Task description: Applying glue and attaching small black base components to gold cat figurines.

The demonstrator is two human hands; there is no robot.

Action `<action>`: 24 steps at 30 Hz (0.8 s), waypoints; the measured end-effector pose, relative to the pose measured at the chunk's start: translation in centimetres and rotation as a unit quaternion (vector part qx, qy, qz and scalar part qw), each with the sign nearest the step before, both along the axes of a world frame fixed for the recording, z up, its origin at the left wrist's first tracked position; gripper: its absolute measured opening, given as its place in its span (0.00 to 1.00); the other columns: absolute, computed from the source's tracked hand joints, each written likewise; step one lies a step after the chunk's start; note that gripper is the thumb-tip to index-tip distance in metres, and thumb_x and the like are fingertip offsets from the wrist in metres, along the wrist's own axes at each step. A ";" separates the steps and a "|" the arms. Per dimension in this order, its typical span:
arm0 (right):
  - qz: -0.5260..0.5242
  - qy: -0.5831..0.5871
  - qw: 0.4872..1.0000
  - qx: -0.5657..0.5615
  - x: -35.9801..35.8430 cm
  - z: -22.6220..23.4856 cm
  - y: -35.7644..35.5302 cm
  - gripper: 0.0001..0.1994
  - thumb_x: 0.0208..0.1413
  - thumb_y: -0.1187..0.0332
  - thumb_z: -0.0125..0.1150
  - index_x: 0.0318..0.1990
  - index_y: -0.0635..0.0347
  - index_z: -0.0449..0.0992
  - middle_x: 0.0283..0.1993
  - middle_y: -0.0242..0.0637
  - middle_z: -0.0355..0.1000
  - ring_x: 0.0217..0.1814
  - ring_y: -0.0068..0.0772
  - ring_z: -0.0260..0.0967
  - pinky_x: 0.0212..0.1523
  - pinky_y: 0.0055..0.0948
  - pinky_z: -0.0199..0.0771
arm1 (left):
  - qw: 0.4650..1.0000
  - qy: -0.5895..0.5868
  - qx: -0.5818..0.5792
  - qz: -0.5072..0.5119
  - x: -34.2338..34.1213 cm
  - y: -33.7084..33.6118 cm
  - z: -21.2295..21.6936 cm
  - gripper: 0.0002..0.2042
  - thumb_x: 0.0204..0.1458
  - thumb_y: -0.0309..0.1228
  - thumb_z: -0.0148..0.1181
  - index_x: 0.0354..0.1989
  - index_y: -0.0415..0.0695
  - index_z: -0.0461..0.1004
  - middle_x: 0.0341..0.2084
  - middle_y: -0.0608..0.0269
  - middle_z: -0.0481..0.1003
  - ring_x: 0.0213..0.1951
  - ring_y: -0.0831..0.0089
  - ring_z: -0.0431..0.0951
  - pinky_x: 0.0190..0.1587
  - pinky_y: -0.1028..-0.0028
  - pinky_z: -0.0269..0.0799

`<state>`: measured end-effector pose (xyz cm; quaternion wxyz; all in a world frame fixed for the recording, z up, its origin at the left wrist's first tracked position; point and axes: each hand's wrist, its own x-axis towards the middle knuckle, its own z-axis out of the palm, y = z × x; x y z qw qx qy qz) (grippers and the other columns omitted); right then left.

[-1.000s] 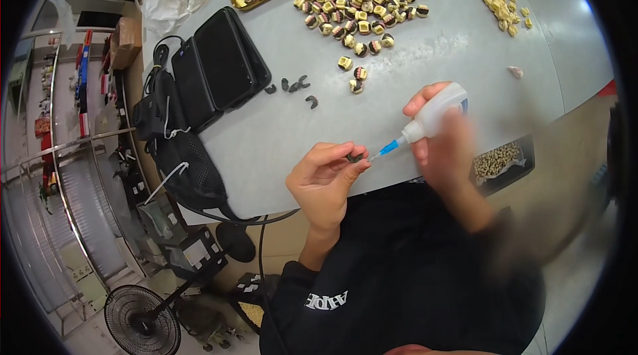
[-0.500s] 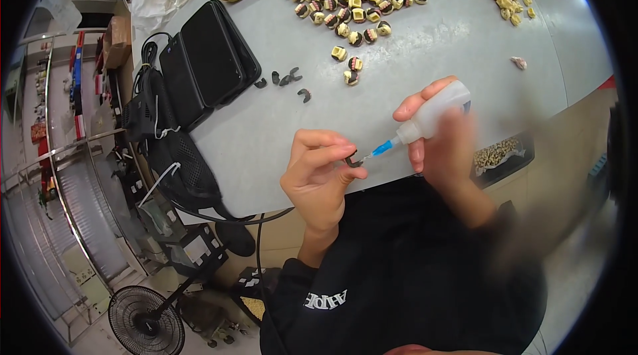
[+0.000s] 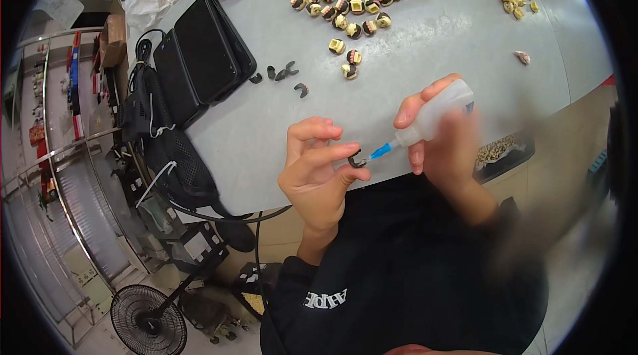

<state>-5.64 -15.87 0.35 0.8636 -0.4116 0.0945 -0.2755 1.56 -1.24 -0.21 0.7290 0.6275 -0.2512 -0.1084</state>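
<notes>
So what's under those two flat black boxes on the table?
The two flat black boxes lie on the grey table, overhanging a black bag at its edge. Anything directly beneath them is covered.

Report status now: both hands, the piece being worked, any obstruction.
Left hand pinching small black clip. Right hand gripping squeeze bottle, blue nozzle at the clip. Nothing between them; loose black clips farther up the table.
</notes>
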 end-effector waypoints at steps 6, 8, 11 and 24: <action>-0.005 0.008 1.000 -0.002 0.0 0.2 0.1 0.17 0.58 0.58 0.51 0.42 0.66 0.62 0.32 0.54 0.72 0.13 0.23 0.63 0.13 0.19 0.65 | 1.000 0.003 0.008 0.000 -0.1 0.1 0.1 0.15 0.30 0.26 0.72 0.31 0.43 0.79 0.39 0.64 0.66 0.48 0.65 0.63 0.50 0.64 0.64; -0.010 0.010 1.000 -0.005 -0.1 0.3 0.1 0.17 0.58 0.58 0.51 0.41 0.67 0.63 0.32 0.54 0.72 0.13 0.23 0.63 0.13 0.19 0.65 | 1.000 0.002 0.010 0.000 -0.1 0.1 0.1 0.15 0.30 0.26 0.72 0.31 0.44 0.79 0.39 0.64 0.66 0.48 0.65 0.62 0.50 0.64 0.63; -0.010 0.013 1.000 -0.007 -0.1 0.2 0.1 0.17 0.58 0.58 0.51 0.41 0.66 0.63 0.31 0.54 0.72 0.13 0.23 0.63 0.13 0.19 0.65 | 1.000 -0.002 0.016 -0.001 -0.1 0.2 0.0 0.15 0.30 0.26 0.72 0.31 0.44 0.79 0.39 0.64 0.65 0.48 0.64 0.62 0.51 0.64 0.63; -0.034 0.028 0.999 -0.020 -0.3 0.0 -0.1 0.18 0.59 0.56 0.50 0.41 0.66 0.63 0.31 0.52 0.72 0.13 0.22 0.63 0.13 0.19 0.65 | 1.000 0.000 0.015 0.015 -0.1 0.1 0.1 0.15 0.29 0.27 0.73 0.31 0.45 0.80 0.39 0.65 0.65 0.50 0.63 0.61 0.52 0.62 0.62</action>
